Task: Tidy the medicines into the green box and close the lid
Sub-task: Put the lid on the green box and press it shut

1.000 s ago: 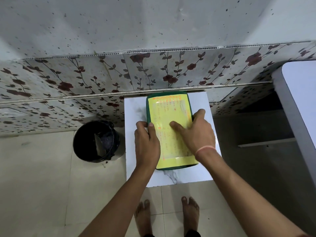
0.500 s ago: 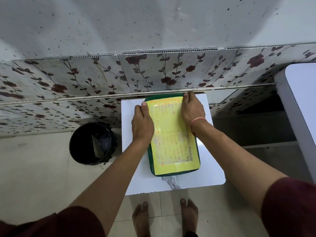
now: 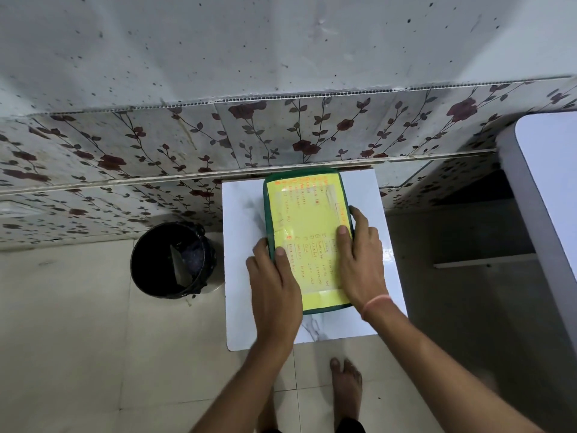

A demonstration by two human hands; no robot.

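Both hands press the lid down on the green box (image 3: 307, 245), which sits on the white marble-look tabletop (image 3: 243, 276) by the wall.

The left hand (image 3: 274, 285) lies along the box's left edge and the right hand (image 3: 362, 260) along its right — fingers (image 3: 343, 232) flat and spread, clasping the rim rather than pinching anything. No medicines show outside. Uneven pressure could leave the far corners unlatched, or push the box toward the tabletop's near edge. The yellow sheet (image 3: 309, 220) taped on the lid carries orange handwriting — too small to read.
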